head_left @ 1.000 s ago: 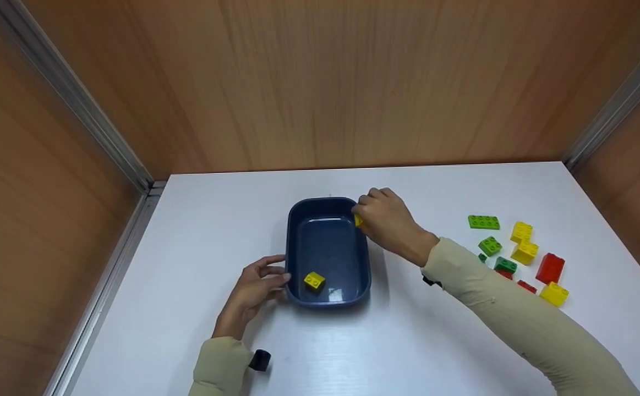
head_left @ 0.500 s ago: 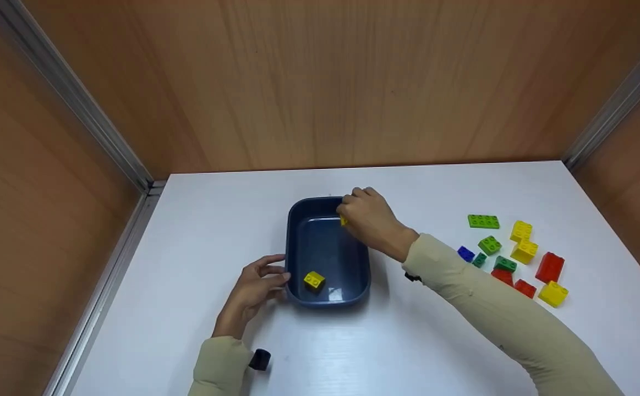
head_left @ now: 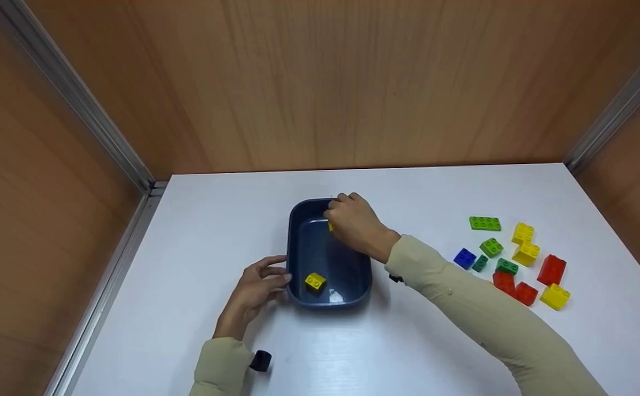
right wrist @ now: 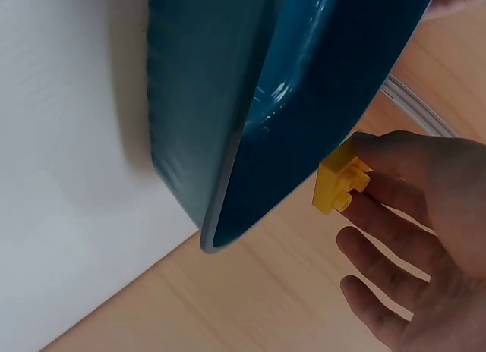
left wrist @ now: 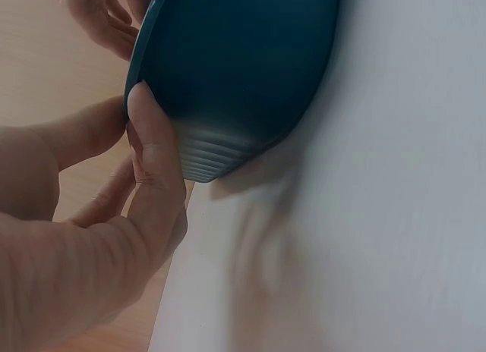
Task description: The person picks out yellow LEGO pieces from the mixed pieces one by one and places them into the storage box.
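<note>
two bare hands work at a dark blue tray (head_left: 325, 247) on a white table (head_left: 215, 220). at the left, the left hand (head_left: 255, 291) grips the tray's left rim near its close end, between thumb and fingers. next, inside the tray's near left part, sits one yellow brick (head_left: 315, 282), studs showing. further right, over the tray's far end, the right hand (head_left: 358, 224) pinches a second yellow brick (right wrist: 334, 181) between thumb and forefinger. at the far right, well apart from the tray, lie one blue brick (head_left: 464, 258), four green bricks (head_left: 485, 223), three loose yellow bricks (head_left: 526, 253) and three red bricks (head_left: 551, 270).

to do this step well, it seems wise to steady the tray with a light left hold and keep the pinch until the held brick is low over the tray floor, so it does not bounce.

the left wrist view shows the tray's ribbed outer wall (left wrist: 209, 151), hidden from the head view. only the head view shows the brick inside. the right wrist view shows the held brick's studs and the other fingers spread; from above, that brick is a sliver. whether it touches the tray, i cannot tell.
</note>
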`<state>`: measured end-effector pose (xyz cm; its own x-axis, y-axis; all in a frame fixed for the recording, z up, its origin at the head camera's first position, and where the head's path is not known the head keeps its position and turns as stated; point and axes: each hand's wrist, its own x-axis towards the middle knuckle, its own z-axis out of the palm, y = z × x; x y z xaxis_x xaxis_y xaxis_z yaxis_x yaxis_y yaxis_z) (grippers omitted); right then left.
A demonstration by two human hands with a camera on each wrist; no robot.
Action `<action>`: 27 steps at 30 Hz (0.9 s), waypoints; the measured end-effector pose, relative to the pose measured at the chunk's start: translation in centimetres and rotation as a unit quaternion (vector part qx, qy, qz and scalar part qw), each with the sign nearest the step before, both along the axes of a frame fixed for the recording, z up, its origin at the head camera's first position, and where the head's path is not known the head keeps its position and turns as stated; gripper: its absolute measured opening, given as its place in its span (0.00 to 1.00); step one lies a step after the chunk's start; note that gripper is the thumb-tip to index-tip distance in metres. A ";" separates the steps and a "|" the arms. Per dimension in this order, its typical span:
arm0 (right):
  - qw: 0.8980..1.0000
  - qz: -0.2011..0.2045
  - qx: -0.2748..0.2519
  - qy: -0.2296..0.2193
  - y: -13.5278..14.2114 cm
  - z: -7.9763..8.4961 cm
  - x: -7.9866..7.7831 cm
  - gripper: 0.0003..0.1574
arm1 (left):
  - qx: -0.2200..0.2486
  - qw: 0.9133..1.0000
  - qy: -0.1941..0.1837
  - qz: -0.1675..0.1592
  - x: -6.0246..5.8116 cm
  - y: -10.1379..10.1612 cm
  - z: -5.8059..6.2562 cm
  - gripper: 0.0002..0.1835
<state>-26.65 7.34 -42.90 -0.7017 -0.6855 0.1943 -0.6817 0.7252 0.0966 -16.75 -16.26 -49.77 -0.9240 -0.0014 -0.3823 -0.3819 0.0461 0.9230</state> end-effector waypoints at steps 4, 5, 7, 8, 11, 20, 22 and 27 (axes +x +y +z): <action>1.000 0.000 0.006 -0.006 -0.7 -0.2 0.0 0.12 | 0.003 1.000 0.003 0.000 0.0 0.0 -0.1 0.25; 1.000 0.000 0.007 -0.009 -0.9 -0.2 0.0 0.12 | 0.004 1.000 0.004 0.000 0.0 0.0 -0.1 0.25; 1.000 0.001 0.008 -0.014 -1.2 -0.3 0.0 0.12 | 0.005 1.000 0.004 0.000 0.0 -0.1 -0.1 0.25; 1.000 0.001 0.009 -0.016 -1.3 -0.4 0.0 0.13 | 0.007 1.000 0.004 0.000 0.0 -0.1 -0.1 0.25; 1.000 0.003 0.010 -0.019 -1.7 -0.4 0.0 0.12 | 0.010 1.000 0.005 0.000 0.0 0.0 -0.1 0.25; 0.999 0.007 -0.008 -0.045 -2.3 -0.8 -0.6 0.10 | 0.015 1.000 0.008 -0.004 0.1 0.1 0.0 0.25; 0.999 0.008 -0.011 -0.047 -2.4 -0.9 -0.8 0.09 | 0.016 1.000 0.007 -0.003 0.1 0.1 0.0 0.26; 0.999 0.006 -0.014 -0.045 -2.9 -1.1 -1.1 0.08 | 0.017 1.000 0.005 -0.004 0.3 0.1 0.0 0.26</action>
<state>-27.71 4.39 -44.01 -0.7089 -0.6893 0.1494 -0.6954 0.7184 0.0150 -16.47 -16.21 -49.81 -0.9279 0.0180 -0.3724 -0.3721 0.0182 0.9280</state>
